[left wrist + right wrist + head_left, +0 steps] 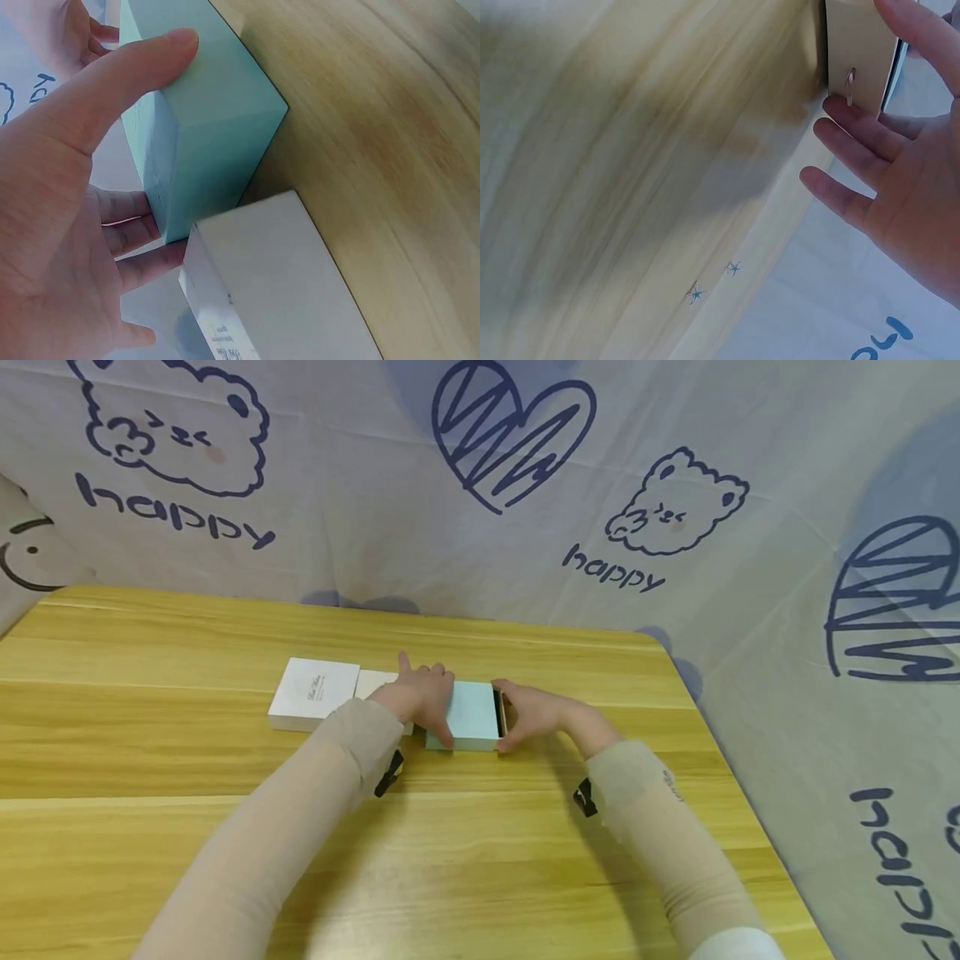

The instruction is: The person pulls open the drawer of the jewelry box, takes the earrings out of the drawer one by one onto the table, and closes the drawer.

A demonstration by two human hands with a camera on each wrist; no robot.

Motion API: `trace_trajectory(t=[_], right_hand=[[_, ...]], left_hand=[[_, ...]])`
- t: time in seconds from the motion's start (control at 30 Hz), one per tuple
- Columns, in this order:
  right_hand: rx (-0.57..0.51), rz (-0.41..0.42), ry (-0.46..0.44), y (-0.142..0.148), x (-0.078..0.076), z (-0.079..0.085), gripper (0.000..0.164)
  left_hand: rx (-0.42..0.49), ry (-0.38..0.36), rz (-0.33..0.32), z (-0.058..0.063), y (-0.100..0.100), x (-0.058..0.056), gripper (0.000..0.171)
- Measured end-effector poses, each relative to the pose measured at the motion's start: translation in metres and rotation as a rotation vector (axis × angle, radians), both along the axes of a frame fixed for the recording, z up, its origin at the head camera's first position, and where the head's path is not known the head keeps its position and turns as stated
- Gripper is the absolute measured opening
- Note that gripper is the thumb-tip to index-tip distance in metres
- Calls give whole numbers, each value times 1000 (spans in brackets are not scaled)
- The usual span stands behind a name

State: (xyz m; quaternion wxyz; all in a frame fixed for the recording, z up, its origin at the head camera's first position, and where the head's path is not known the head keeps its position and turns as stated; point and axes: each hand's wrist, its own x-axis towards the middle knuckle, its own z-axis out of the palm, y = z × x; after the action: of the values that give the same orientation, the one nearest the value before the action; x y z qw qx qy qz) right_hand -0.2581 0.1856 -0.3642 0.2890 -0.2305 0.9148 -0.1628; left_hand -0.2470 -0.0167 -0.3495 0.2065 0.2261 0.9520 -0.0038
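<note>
While the left hand (426,695) pinches a pale turquoise rectangular cardboard box (474,710) between thumb and fingers (126,206), the right hand (536,714) pinches the box's cream drawer (861,45).

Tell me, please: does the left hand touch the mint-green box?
Touching. The left wrist view shows it: the thumb of the left hand lies on the mint-green box.

Soft, moderate light covers the table (112,860) in the head view; shadows lie inward of the left forearm (281,831) and right forearm (667,835), with a pale sheen between; the mint box (475,710) is brighter on top than in front; print on the white box (311,693) is barely legible; the left wrist view looks hazy; the right shows a broad, soft-edged shadow.
</note>
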Motion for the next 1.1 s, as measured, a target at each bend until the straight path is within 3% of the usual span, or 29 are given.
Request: trace_trajectory(t=[0.23,0.33,0.67,0.9,1.1], right_hand=[[-47,17,-26,-7,5,2,108],[-16,39,12,-12,8,4,105],[63,2,73,-16,9,6,93],[110,-58,181,-15,3,1,83],[137,-91,224,-15,-3,-2,82]], left_hand=[[5,20,1,-2,4,-1,102],[11,28,0,-3,5,-1,100],[14,45,-10,-4,7,-2,94],[60,146,-17,-8,12,-4,62],[72,158,-11,-11,16,-7,48]])
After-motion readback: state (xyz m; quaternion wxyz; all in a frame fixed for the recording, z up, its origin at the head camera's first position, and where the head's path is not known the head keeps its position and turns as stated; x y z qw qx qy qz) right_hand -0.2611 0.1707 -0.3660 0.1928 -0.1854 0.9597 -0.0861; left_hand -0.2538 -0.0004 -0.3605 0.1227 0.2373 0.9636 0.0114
